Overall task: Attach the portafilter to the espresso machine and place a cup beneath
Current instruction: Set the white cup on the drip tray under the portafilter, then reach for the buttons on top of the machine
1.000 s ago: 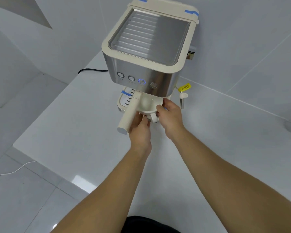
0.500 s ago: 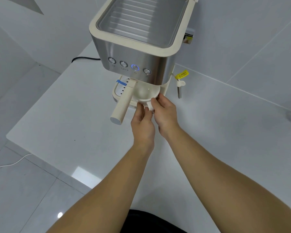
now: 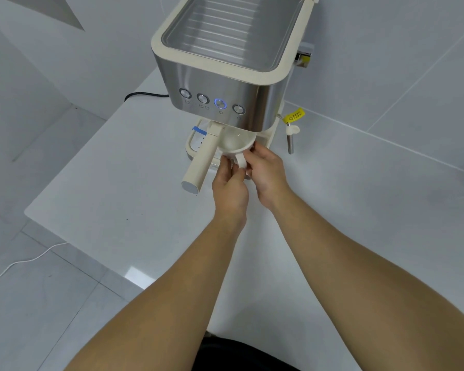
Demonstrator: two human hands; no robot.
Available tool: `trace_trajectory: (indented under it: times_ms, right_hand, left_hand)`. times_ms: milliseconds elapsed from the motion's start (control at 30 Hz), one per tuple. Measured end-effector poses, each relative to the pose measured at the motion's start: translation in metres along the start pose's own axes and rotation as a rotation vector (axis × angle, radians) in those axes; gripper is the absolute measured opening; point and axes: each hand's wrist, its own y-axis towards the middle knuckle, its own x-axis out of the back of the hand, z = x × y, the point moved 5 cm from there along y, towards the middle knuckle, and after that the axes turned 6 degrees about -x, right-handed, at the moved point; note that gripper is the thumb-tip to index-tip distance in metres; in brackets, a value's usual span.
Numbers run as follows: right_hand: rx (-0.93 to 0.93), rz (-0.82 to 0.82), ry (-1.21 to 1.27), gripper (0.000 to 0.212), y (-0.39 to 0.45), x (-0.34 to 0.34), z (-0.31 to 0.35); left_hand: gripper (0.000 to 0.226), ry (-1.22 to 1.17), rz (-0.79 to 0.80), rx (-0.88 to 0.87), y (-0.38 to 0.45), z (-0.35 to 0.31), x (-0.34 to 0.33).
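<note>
Trailing across the floor tiles at the far left is a thin white cable (image 3: 24,261), and beside it begins the white desk (image 3: 113,188) that carries everything else. A black power cord (image 3: 145,94) runs along the desk's back edge to the espresso machine (image 3: 225,84), a steel-and-cream unit with four round buttons on its front, one ringed in blue light (image 3: 220,103). The portafilter (image 3: 198,167) sits locked under the machine's head, its cream handle slanting down and to the left over the drip tray (image 3: 192,143), where a strip of blue tape (image 3: 199,130) shows. Just right of that handle, the cup (image 3: 235,144) is under the machine's front with its small handle facing the person. The left hand (image 3: 229,188) has its grip pressed together, pinching the cup's handle from the left, while the right hand (image 3: 268,174) closes its grip on the same handle and the cup's rim from the right; the fingertips of both hands nearly meet. Whether the cup rests on the tray or is held just above it cannot be told. Farther right, the steam wand (image 3: 289,140) hangs down off the machine's side with a yellow tag (image 3: 294,116) on it.
</note>
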Motion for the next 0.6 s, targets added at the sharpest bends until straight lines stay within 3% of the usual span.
trace_trajectory:
  times_ms: [167,333,600]
  right_hand:
    - [-0.005,-0.005,-0.004,0.030,-0.009,0.001,0.004]
    - [-0.019,-0.044,0.007,0.013,-0.029,0.006,0.009]
    - [-0.089,-0.169,0.172,0.018,-0.070,0.021,0.018]
  left_hand:
    - [0.043,0.017,0.049,0.002,-0.011,-0.008,-0.001]
    - [0.039,-0.009,0.085,0.031,-0.028,-0.013,0.004]
    - [0.038,-0.067,0.218,0.140,-0.062,-0.030,0.024]
